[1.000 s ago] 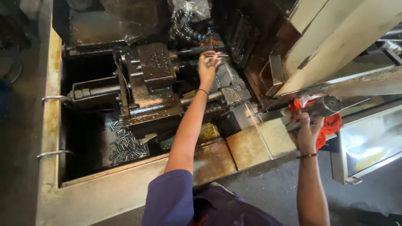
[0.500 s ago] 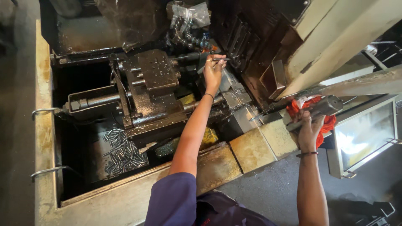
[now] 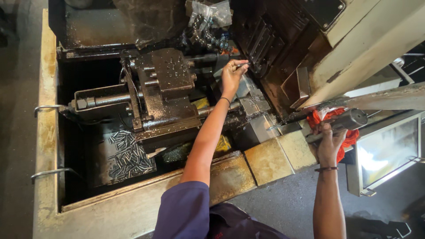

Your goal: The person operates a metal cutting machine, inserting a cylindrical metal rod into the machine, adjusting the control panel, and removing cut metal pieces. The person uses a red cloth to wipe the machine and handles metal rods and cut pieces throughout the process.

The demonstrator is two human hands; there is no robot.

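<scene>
Oily machine bed (image 3: 48, 132), cut pins (image 3: 128, 155) in tray. Our left hand (image 3: 231, 75) pinches small rod (image 3: 242, 65) at far chuck; right hand (image 3: 330, 141) wrapped on lever (image 3: 341, 124). Risk: rod slips, greasy fingers.

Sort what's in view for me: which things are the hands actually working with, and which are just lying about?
In hand:
- left hand pinching a thin rod inside the machine
- right hand gripping the dark lever handle
- red rag around that handle

Lying about:
- heap of small metal pins in the tray
- plastic bag at the top
- oily tool block
</scene>
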